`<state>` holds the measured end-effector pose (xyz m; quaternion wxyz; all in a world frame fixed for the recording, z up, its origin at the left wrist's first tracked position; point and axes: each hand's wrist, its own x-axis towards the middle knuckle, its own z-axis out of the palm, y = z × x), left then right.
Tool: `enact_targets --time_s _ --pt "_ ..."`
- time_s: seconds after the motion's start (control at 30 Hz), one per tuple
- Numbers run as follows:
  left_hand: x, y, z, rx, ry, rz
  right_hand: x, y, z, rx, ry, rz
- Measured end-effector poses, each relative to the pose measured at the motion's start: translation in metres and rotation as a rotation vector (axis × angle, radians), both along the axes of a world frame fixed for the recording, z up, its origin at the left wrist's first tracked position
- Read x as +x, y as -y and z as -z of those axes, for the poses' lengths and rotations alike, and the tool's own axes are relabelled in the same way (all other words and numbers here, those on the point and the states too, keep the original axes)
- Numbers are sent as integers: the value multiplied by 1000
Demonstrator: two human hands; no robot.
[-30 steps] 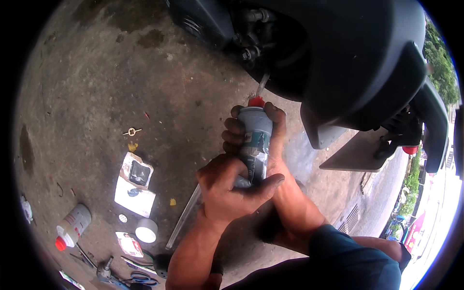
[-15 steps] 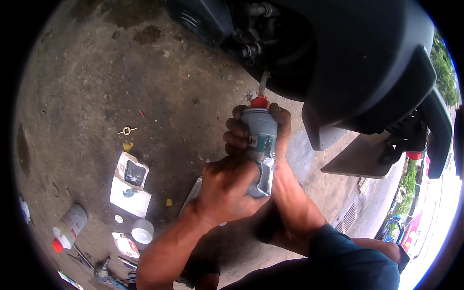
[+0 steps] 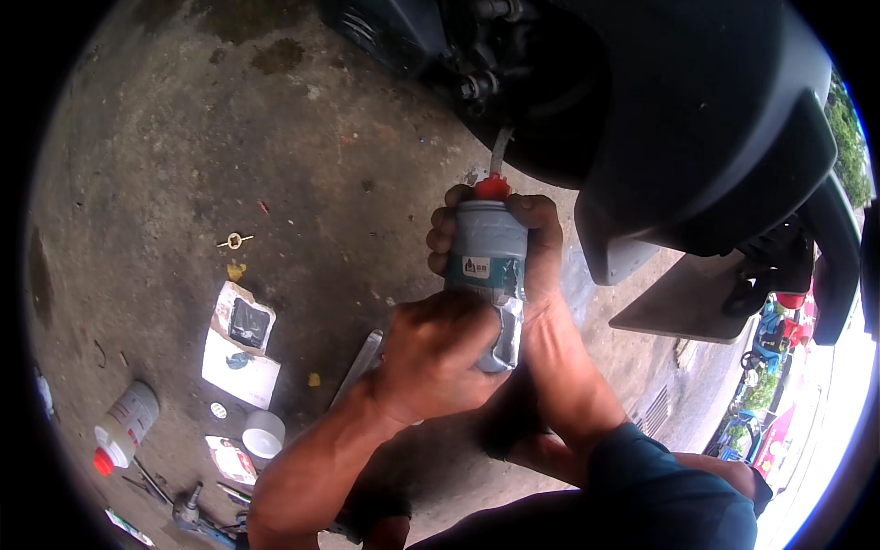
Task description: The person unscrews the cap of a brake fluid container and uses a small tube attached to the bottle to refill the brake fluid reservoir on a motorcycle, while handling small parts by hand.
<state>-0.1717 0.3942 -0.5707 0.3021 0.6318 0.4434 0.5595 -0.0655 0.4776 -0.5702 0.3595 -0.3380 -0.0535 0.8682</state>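
Stained concrete floor [image 3: 302, 174] spread under everything, and a vehicle's black bodywork [image 3: 724, 119] overhung it, ahead and to my right. My left hand [image 3: 440, 353] was curled into a tight fist round the lower part of a grey bottle [image 3: 490, 234]; a second earlier its thumb had stretched across the bottle's foot, and now I couldn't make that thumb out. To my eye that meant a fuller hold for pressing on the bottle, though I couldn't tell how hard I was squeezing. My right hand [image 3: 544, 252] was wrapped round the upper end from underneath, fingers bent up the left side, thumb on the right by the shoulder. The bottle sat between my two hands, near the bodywork, its long axis running almost straight away from me and its red cap [image 3: 492, 188] foremost. Whether that end tipped up or down I couldn't tell. Out of the cap a thin tube [image 3: 500, 154] led on towards the shadow under the bodywork, its far end lost from view.
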Motion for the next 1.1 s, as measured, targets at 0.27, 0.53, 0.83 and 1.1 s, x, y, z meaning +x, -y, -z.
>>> enact_targets --time_s 0.27,0.53,0.83,1.1 --pt "-5 -4 -3 6 -1 51 8 0 -4 39 -32 -46" --pt "-9 -7 -4 -56 -42 148 5 -2 4 68 -37 -83" --pt "-18 -19 -5 -117 -44 299 6 -2 7 19 -100 -21" --pt "-18 -25 -6 -186 -10 424 8 -3 7 45 -98 -34"
